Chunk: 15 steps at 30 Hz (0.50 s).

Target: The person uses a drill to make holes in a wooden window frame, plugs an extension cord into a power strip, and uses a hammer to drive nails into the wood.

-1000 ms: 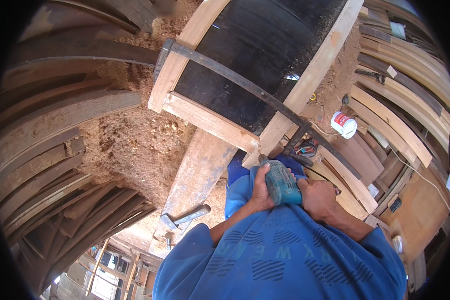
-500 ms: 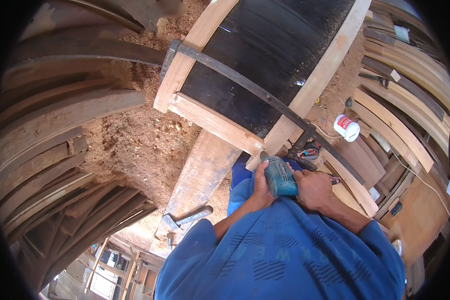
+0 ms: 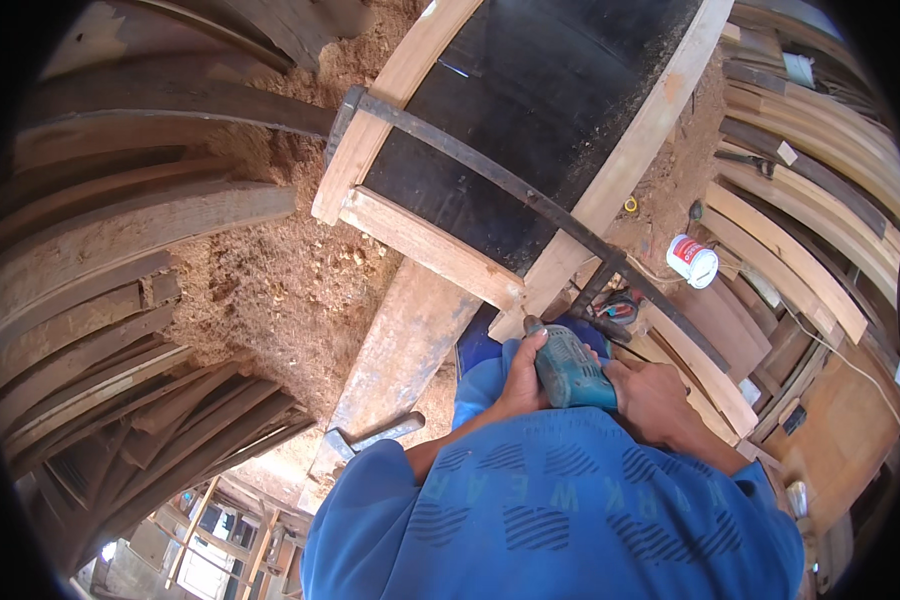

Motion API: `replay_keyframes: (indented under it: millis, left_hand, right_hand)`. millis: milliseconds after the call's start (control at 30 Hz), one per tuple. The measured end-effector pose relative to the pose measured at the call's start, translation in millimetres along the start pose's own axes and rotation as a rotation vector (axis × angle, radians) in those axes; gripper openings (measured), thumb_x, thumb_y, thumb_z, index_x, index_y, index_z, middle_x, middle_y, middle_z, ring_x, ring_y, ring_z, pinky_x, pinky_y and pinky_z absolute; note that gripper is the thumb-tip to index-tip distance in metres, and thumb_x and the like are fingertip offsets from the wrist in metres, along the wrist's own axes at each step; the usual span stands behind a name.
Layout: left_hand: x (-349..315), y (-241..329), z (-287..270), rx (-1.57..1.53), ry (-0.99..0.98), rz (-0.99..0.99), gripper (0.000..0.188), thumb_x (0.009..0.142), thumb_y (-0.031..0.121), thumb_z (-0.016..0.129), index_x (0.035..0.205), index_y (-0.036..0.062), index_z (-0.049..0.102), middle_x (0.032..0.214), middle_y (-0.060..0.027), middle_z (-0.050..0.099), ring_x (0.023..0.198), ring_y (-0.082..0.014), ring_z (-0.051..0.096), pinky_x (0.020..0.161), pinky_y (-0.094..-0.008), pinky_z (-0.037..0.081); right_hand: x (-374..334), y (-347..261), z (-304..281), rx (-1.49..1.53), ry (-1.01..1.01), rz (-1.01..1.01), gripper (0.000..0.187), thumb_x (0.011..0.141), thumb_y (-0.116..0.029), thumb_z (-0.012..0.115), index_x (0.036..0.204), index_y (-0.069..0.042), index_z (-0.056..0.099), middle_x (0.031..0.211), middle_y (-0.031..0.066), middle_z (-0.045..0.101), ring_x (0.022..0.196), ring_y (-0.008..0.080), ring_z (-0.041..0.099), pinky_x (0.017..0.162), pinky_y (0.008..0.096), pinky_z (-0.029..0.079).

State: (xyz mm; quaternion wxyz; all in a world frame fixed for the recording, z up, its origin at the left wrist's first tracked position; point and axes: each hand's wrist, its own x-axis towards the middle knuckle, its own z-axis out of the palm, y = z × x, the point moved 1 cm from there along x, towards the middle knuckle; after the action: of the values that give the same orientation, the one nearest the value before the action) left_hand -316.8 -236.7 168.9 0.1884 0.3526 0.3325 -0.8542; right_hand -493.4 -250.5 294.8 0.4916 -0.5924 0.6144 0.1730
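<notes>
Both my hands hold a teal power drill (image 3: 574, 372) close against my body. My left hand (image 3: 522, 378) wraps round the near-left side of its body. My right hand (image 3: 652, 396) is closed at its rear right, where the handle is hidden by the fingers. The drill's nose points at the near corner of a pale wooden frame (image 3: 425, 238); whether a bit touches the wood is too small to tell. A long dark bar clamp (image 3: 480, 162) spans the frame, its near-right end beside the drill. Black sheet (image 3: 530, 95) lies inside the frame.
Wood shavings (image 3: 270, 270) cover the floor at left. A hammer-like tool (image 3: 380, 432) lies on a board (image 3: 395, 350). Stacked planks (image 3: 135, 235) line the left; more boards (image 3: 795, 265) lie at right, near a white-and-red tub (image 3: 692, 262), a cable and a yellow ring (image 3: 630, 204).
The drill and both hands have shifted slightly nearer to me and to the right. My right hand has turned a little lower. The frame and clamp stay nearly the same.
</notes>
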Motion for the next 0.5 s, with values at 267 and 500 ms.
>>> replay_keyframes:
  millis: [267,500]
  left_hand:
    - [-17.6,37.0,18.6,0.297,-0.168,0.115,0.058,0.101,0.053,0.050,0.127,0.0016,0.053,0.117,-0.0188,0.065,0.108,-0.0337,0.065,0.098,-0.0500,0.052]
    - [4.9,248.4,-96.5,0.717,0.680,1.468,0.043,0.100,0.040,0.062,0.122,0.0041,0.052,0.101,-0.0054,0.057,0.080,-0.0140,0.050,0.072,-0.0314,0.046]
  right_hand:
    - [-19.2,2.5,-35.0,0.303,0.270,-0.172,0.044,0.070,-0.018,0.074,0.109,0.000,0.065,0.089,0.0247,0.067,0.084,0.0443,0.066,0.076,0.0480,0.053]
    - [25.2,-38.6,-61.7,0.513,0.417,-0.166,0.038,0.075,-0.016,0.072,0.106,0.005,0.065,0.084,0.0237,0.067,0.080,0.0366,0.068,0.076,0.0417,0.052]
